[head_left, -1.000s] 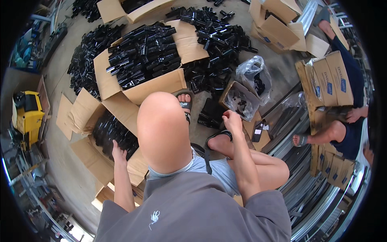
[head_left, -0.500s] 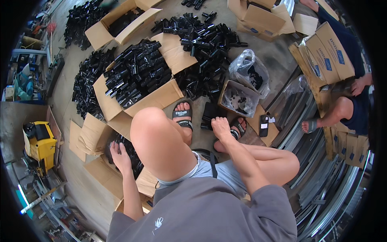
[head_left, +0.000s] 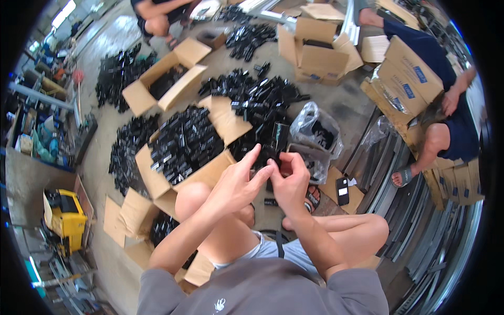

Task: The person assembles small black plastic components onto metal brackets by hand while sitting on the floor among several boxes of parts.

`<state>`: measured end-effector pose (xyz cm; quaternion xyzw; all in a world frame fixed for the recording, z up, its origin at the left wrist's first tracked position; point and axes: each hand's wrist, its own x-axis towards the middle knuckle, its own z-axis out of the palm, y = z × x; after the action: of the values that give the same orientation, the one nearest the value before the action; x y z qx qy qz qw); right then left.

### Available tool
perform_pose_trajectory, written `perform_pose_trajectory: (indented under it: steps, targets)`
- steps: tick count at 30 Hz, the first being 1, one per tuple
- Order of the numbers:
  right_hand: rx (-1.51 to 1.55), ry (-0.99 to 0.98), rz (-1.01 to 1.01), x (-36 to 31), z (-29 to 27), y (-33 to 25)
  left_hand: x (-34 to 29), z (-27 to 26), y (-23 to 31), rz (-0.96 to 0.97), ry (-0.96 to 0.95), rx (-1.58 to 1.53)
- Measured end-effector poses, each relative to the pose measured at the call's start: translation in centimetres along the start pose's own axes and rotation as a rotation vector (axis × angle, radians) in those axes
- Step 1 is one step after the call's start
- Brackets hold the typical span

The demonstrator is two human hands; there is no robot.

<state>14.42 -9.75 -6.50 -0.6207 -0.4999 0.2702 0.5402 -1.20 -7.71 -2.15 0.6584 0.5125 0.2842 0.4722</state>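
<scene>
In front of my knees my two hands come together. My left hand (head_left: pixel 239 181) has its fingers stretched out and its thumb apart, the fingertips beside a black rectangular part (head_left: pixel 280 135). Curled in a pinch, my right hand (head_left: pixel 292 181) grips that part at its lower end; the exact hold is partly hidden by the fingers. Beyond the left hand stands an open carton (head_left: pixel 207 170) packed with black tube-like pieces (head_left: pixel 186 139). A loose heap of similar black pieces (head_left: pixel 270 100) lies on the floor behind the hands.
A clear plastic bag (head_left: pixel 316 128) with small black parts stands right of the hands. A phone (head_left: pixel 342 191) lies on cardboard. Metal profiles (head_left: pixel 404 210) line the right side, near another person's leg (head_left: pixel 436 142). A yellow machine (head_left: pixel 65 220) stands left.
Both hands have risen and met in front of me, the left from beside my left knee, the right from near the floor. The view has tilted up, showing another person at the far left.
</scene>
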Motion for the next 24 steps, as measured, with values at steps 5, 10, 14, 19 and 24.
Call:
perform_pose_trajectory:
  steps: [5,10,14,19,24]
  targets:
    - [0.157,0.078,-0.019,1.6,-0.8,-3.1,6.0,1.4,1.9,0.037,-0.222,-0.289]
    - [0.509,-0.061,0.201,3.3,-1.5,-1.2,9.0,1.5,0.6,-0.155,-0.19,-0.536]
    - [0.587,-0.048,0.418,5.0,-1.2,0.9,9.7,2.7,-0.6,-0.118,-0.278,-0.408]
    - [0.677,-0.16,0.656,6.2,-1.9,2.4,10.7,3.5,-3.4,-0.041,-0.22,-0.247]
    - [0.923,-0.272,0.783,6.9,-3.9,2.8,10.2,0.9,-0.5,-0.249,-0.332,-0.336]
